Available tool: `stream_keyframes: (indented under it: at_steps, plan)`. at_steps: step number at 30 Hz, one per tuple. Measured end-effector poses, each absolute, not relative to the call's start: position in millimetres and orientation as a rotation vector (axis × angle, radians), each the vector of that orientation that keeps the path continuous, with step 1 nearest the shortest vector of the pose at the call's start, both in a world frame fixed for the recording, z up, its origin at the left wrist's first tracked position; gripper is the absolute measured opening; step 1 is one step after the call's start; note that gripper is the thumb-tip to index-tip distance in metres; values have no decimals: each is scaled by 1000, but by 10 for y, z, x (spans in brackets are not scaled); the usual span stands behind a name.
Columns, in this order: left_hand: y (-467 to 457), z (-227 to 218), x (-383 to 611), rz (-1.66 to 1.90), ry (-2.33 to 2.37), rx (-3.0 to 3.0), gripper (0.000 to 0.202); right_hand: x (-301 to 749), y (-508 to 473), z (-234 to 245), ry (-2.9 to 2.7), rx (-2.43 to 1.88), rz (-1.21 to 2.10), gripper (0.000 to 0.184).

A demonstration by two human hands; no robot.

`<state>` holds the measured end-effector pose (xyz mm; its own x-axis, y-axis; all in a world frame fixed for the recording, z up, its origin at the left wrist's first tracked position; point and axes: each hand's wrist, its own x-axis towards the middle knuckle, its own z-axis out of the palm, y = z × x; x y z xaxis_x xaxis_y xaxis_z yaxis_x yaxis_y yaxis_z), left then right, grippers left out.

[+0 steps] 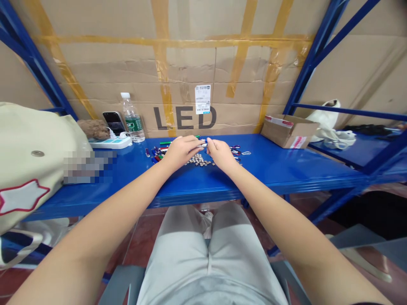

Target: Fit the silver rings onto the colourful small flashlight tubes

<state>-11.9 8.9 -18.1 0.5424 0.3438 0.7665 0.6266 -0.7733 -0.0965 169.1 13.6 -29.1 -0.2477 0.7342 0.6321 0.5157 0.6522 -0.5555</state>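
Observation:
A small tube with a blue end (pixel 206 142) is gripped between my two hands above the blue table; it looks like a mini flashlight, mostly hidden by fingers. My left hand (pixel 179 151) holds its silvery part with the fingers bent over it. My right hand (pixel 221 155) pinches the blue end between thumb and forefinger. Beneath and between the hands lies a heap of small silver discs (pixel 199 160), like button cells. Coloured metal tubes (pixel 156 157) are scattered by my left wrist, a green one (pixel 165 143) behind them. Carabiner clips (pixel 246 153) lie beyond my right hand.
On the left of the blue table (pixel 270 169) stand a cream bag (pixel 38 135), a power strip (pixel 111 142), a phone (pixel 113 123) and a water bottle (pixel 133 120). At the right is a small cardboard box (pixel 288 130). Taped cardboard (pixel 127 76) walls off the back, between blue posts.

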Motion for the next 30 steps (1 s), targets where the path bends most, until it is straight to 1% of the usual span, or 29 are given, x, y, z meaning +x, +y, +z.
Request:
stream_keyframes:
  at_steps: [3, 5, 6, 8, 10, 12, 15, 19, 23, 27, 30]
  plan:
    - [61, -171, -90, -1002, -850, -2369, 33, 1716, 171, -297, -1878, -940, 598, 53]
    - [58, -152, -81, -1013, -883, -2452, 34, 1757, 172, -293, -1889, -930, 654, 54]
    - [61, -141, -85, -1044, -913, -2513, 34, 1782, 167, -288, -1908, -929, 604, 54]
    - [71, -119, -113, -1128, -1021, -2646, 35, 1834, 147, -274, -1967, -938, 385, 52]
    - [77, -102, -160, -1187, -1182, -2770, 38, 1880, 121, -259, -2049, -951, 162, 45]
    - [72, -91, -208, -1186, -1327, -2880, 41, 1912, 98, -249, -2155, -948, 52, 36]
    - [50, -81, -244, -1138, -1409, -2971, 42, 1925, 75, -247, -2279, -914, -12, 29]
    - [36, -75, -232, -1087, -1364, -2967, 38, 1908, 63, -257, -2320, -903, -72, 31]
    - [46, -77, -200, -1145, -1251, -2913, 32, 1894, 46, -247, -2349, -942, -96, 32]
    - [41, -79, -164, -1193, -1288, -2947, 39, 1901, 18, -215, -2284, -1098, -116, 32]
    - [24, -81, -157, -1172, -1311, -2981, 40, 1909, 16, -212, -2267, -1070, -79, 33]
